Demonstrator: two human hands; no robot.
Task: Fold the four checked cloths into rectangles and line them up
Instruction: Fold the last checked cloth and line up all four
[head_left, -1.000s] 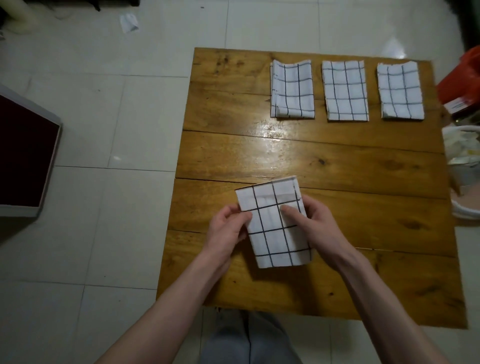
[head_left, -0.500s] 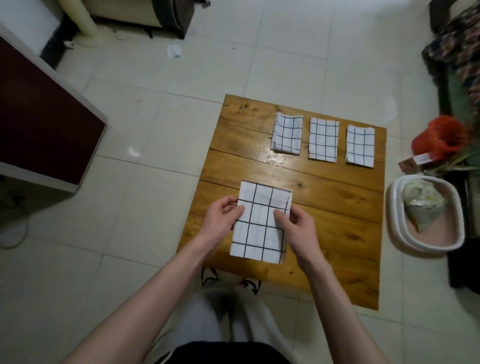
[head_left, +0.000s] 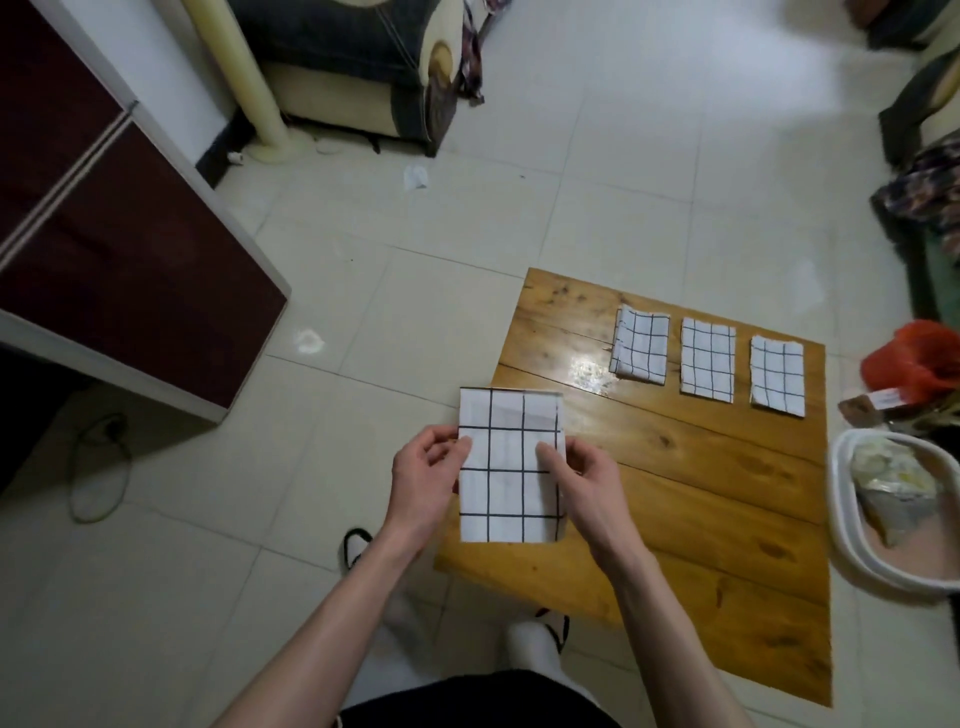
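Three folded cloths, first (head_left: 640, 344), second (head_left: 707, 359) and third (head_left: 777, 375), lie in a row at the table's (head_left: 675, 467) far edge, apart from one another. A fourth cloth (head_left: 509, 467), already a rectangle, is held up over the table's near left corner. The left hand (head_left: 423, 480) pinches its left edge with thumb on top and fingers curled beneath; the right hand (head_left: 584, 480) pinches the right edge the same way. It looks light and limp (thin cotton, probably), so the layers would likely slip or sag open if held by one corner. Gripping both long edges at mid-height, as now, should keep the fold flat for setting it down left of the row.
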